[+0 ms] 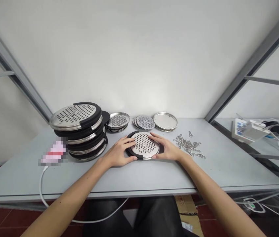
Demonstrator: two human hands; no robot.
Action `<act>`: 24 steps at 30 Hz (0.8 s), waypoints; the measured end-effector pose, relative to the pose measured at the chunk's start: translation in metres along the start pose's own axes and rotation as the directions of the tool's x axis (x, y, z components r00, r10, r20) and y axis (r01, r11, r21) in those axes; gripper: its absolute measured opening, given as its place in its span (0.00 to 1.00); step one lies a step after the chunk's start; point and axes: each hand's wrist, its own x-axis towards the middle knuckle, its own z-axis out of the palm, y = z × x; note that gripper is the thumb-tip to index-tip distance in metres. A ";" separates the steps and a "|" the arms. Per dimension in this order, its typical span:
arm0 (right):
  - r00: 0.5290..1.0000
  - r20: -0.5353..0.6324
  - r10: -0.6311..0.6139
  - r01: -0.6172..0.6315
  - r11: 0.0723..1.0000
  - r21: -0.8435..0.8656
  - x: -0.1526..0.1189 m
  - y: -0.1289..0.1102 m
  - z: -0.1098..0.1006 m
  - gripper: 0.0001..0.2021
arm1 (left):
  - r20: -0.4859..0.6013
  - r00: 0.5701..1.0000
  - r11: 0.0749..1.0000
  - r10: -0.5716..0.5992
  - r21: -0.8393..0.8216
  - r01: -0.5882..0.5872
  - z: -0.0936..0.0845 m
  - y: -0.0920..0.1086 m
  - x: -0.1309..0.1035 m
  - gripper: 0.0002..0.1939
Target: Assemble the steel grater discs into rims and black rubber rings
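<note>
A round metal case with a slotted silver top and a black rim (145, 144) lies flat on the table in front of me. My left hand (121, 150) grips its left side, thumb at the front edge and fingers over the top. On the opposite side my right hand (166, 147) holds the rim, its thumb low at the front and its fingers at the back. The undersides of both hands are hidden. Just behind the case lie perforated metal discs (146, 122). Small metal wire clips (187, 144) are scattered right of my right hand.
At the left stands a tall stack of similar cases (80, 128), beside a blurred pink item (54, 153) with a white cable. Metal trays with punched discs (117, 121) and plain metal trays (165, 121) sit by the wall. A power strip (243, 130) lies far right.
</note>
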 end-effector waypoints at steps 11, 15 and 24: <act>0.998 -0.063 0.002 -0.004 1.000 -0.030 0.001 0.002 0.002 0.54 | 0.003 0.999 0.997 -0.049 -0.062 0.049 0.001 -0.001 0.005 0.43; 0.996 -0.069 0.053 -0.058 0.996 -0.070 -0.004 0.007 -0.002 0.55 | 0.036 0.994 0.994 -0.103 -0.039 0.104 -0.002 -0.006 0.003 0.49; 0.995 -0.074 0.065 -0.065 0.998 0.000 -0.004 0.001 0.000 0.50 | 0.008 0.988 0.984 -0.152 -0.090 0.152 0.004 -0.010 0.002 0.50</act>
